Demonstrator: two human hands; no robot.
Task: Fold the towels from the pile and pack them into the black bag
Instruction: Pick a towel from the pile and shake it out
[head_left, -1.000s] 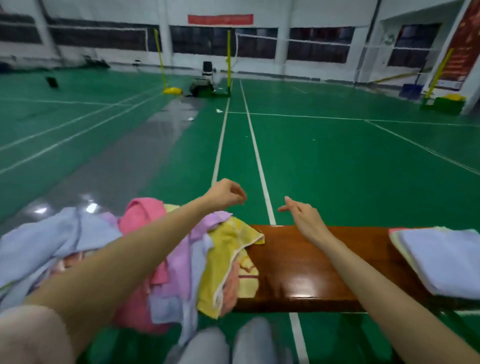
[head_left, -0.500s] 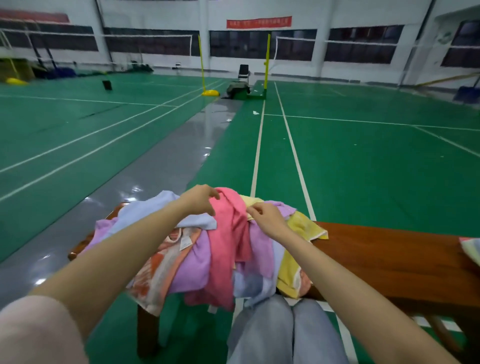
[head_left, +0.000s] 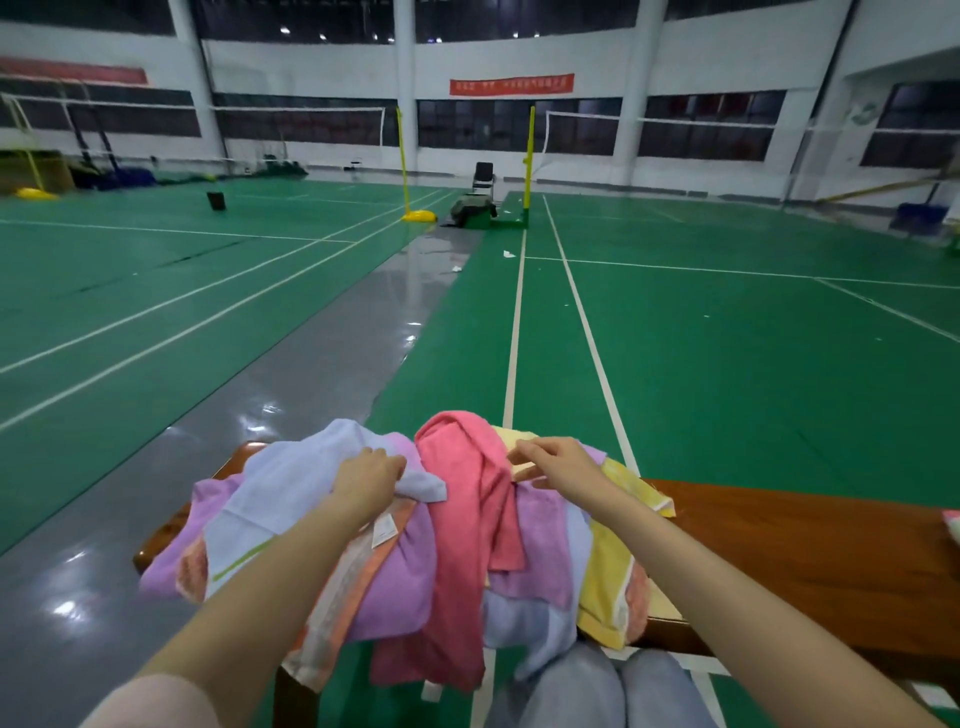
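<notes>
A pile of towels (head_left: 405, 561) in light blue, lilac, pink, yellow and orange lies on the left end of a brown wooden bench (head_left: 810, 551). My left hand (head_left: 370, 477) sits on top of the pile, its fingers curled into the light blue towel (head_left: 291, 483). On the other side of the pink towel (head_left: 467, 499), my right hand (head_left: 558, 462) rests on the pile with its fingers stretched left over a pale yellow towel (head_left: 618, 566). The black bag is out of view.
At the right frame edge a sliver of a folded towel (head_left: 953, 527) shows on the bench. My knees (head_left: 602, 691) are right below the pile. Green court floor, net posts (head_left: 529, 156) and a far chair (head_left: 483, 176) lie beyond.
Both hands came down from above the bench onto the pile. My left hand took hold of the light blue towel, and the view swung left toward the pile.
</notes>
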